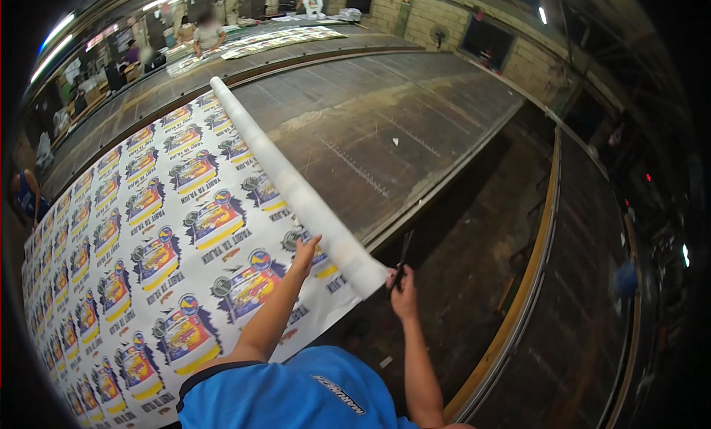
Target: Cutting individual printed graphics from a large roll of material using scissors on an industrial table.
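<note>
A long white sheet printed with rows of colourful designs (pixel 178 260) is spread over the table on my left. Its right part is wound into a white roll (pixel 285 181) that slants from the far side down to the near edge. My left hand (pixel 304 256) is over the sheet beside the roll, fingers stretched and apart, holding nothing; whether it touches the sheet I cannot tell. At the roll's near end, my right hand (pixel 404 294) grips scissors (pixel 401 270) by their dark handles, blades pointing up and away. I cannot tell whether the blades are apart.
The dark, scratched tabletop (pixel 378 133) extends beyond the roll, with a small white scrap (pixel 395 142) on it. A dark aisle separates it from another long table (pixel 563 310) on my right. One person (pixel 209 37) stands at the far tables; another (pixel 31 196) is at the left edge.
</note>
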### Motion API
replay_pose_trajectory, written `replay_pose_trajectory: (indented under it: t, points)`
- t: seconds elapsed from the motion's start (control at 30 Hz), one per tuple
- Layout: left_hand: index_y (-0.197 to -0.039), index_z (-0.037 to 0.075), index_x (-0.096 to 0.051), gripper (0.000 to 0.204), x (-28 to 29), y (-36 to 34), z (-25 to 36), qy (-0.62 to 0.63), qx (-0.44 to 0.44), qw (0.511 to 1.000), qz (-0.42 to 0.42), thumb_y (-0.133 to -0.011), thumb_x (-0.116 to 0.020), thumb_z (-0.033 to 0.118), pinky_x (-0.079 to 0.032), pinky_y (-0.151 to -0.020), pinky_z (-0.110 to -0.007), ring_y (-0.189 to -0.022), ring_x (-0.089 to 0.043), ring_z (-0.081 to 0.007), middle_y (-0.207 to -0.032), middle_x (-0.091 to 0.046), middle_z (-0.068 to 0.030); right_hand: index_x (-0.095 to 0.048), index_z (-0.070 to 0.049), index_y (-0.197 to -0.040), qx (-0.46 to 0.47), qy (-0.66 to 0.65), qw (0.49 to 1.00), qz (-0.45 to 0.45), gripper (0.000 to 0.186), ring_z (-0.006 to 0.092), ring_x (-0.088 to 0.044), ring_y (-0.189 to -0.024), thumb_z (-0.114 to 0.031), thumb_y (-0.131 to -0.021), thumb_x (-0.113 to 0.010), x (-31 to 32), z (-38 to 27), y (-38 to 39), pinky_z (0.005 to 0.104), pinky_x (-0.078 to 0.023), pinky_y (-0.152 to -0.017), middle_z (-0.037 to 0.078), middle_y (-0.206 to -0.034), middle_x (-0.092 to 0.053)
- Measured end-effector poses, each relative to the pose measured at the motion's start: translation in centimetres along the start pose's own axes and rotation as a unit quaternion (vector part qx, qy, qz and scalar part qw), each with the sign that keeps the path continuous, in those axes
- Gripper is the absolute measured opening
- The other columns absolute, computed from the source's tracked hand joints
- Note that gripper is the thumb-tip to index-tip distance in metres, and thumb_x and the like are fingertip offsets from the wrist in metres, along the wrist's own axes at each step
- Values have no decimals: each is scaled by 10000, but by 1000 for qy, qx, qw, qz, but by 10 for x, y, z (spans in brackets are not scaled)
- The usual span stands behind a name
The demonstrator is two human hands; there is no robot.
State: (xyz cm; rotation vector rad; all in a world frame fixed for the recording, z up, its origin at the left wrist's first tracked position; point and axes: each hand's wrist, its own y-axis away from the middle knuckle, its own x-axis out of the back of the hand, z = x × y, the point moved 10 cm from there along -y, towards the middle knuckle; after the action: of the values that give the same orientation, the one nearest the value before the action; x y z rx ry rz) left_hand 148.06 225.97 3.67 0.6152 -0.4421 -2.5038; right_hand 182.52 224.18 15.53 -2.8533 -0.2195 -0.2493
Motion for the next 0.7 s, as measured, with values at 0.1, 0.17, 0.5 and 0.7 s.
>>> replay_pose_trajectory:
  t: [0.1,0.17,0.5,0.7]
  points:
    - [-1504,-67,-129,1048,1,-28,-17,-16,18,999,27,-817,-795,361,-419,-1060,-425,-1284,-504,-330,-1448,-424,-257,-386,-25,-1374,-13,59,996,-63,587,295,-663,-1132,-151,-909,-723,-32,-9,-38,367,-498,-943,191,-1250,-663]
    - [-1429,3,-342,829,-26,-28,-20,-27,44,998,41,-821,-797,336,-527,-931,-414,-1087,-640,-288,-1297,-588,-164,-374,-35,-1383,-3,76,992,-105,592,306,-658,-1141,-152,-914,-714,-40,0,-60,376,-501,-953,190,-1248,-663]
    - [-1291,-80,-499,724,-48,-26,28,-116,-92,982,116,-771,-846,285,-565,-847,-364,-978,-693,-272,-1146,-677,-187,-368,9,-1390,-70,31,965,-251,550,222,-647,-1129,-151,-959,-671,-70,49,-79,323,-498,-926,223,-1241,-647]
    - [-1330,-142,-394,983,-55,-46,27,-202,-72,957,194,-689,-883,421,-535,-923,-385,-1076,-658,-313,-1205,-632,-252,-402,-41,-1376,-223,-185,913,-286,443,117,-546,-1092,-221,-1017,-589,-67,93,-108,254,-434,-950,51,-1152,-566]
